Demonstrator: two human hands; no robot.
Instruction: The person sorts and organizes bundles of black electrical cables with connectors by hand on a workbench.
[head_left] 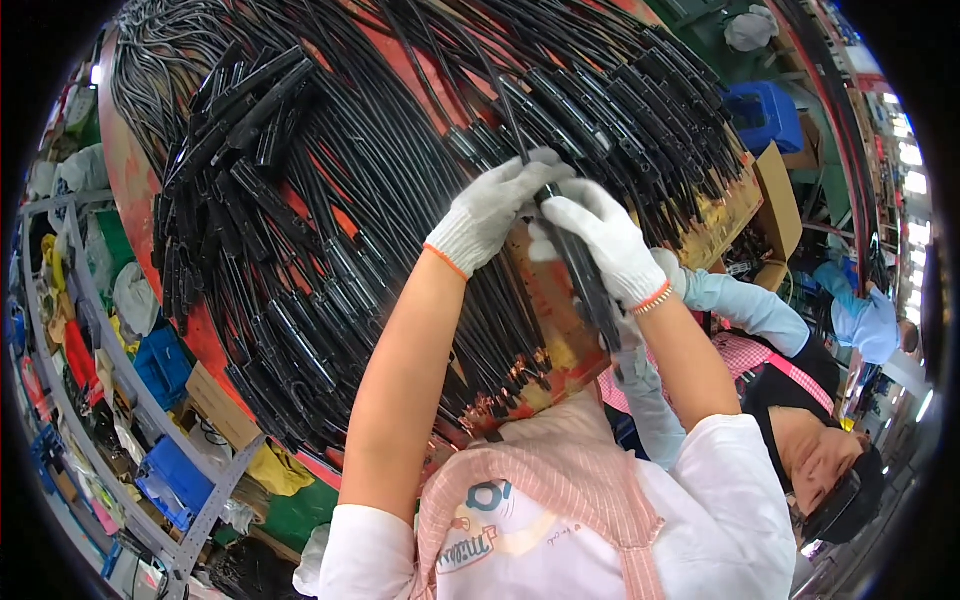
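White knit gloves with orange cuffs cover both my hands. My left hand (490,212) is closed, its fingers pinching a black cable (508,115) that runs down from the far side of the table. Right beside it, my right hand (608,240) wraps round a long black plastic housing (582,275), held tilted at the end of that cable. The housing's lower end is slightly blurred. Beneath my hands lie rows of black cables, with bare copper strands (530,370) at the near ends. Similar black housings (590,120) are lined up on the cables to the right.
More housings lie piled on the left of the red table (120,190). A co-worker with light blue sleeves (745,308) stands close on my right. Beyond are a cardboard box (778,205) and a blue bin (765,118); a metal rack (205,500) with blue bins stands left.
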